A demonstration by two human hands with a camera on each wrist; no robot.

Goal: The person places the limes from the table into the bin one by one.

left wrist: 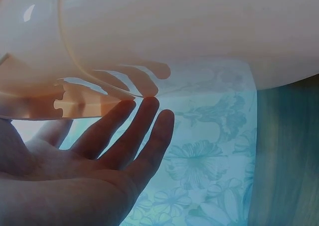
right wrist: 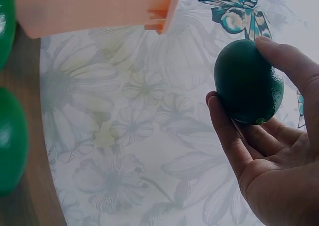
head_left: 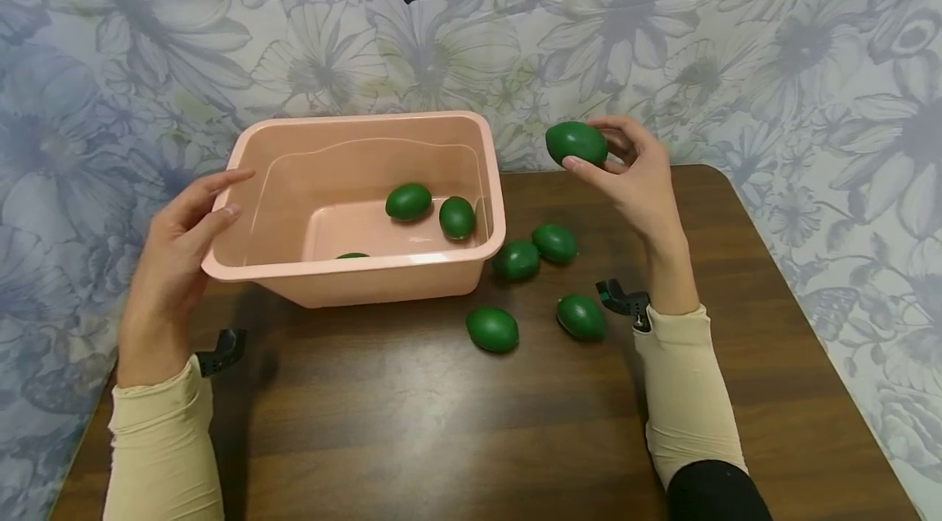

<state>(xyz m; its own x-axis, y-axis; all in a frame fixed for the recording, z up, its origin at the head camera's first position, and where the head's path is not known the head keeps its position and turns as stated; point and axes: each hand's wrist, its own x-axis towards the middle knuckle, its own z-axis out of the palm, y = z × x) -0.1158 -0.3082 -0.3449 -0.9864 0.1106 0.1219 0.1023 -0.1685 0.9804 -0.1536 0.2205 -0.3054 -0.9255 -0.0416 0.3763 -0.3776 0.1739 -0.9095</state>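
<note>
My left hand (head_left: 172, 259) grips the left rim of a pink plastic tub (head_left: 368, 285), with thumb and index finger over the edge. The left wrist view has other fingers (left wrist: 149, 141) stretched along the tub's outer wall (left wrist: 199, 31). Right of the tub, above the table's back edge, my right hand (head_left: 643, 186) pinches a dark green lime (head_left: 576, 142) between thumb and fingers. Inside the tub lie a lime (head_left: 408, 201), another lime (head_left: 457, 217) and a third lime (head_left: 352, 255), mostly hidden by the front wall.
Several more limes lie on the brown wooden table (head_left: 412, 423), among them a front lime (head_left: 492, 330) and a lime (head_left: 555, 243) beside the tub's right end. Flowered wall covering (head_left: 589, 30) rises behind the table. Each wrist carries a black camera mount (head_left: 624, 300).
</note>
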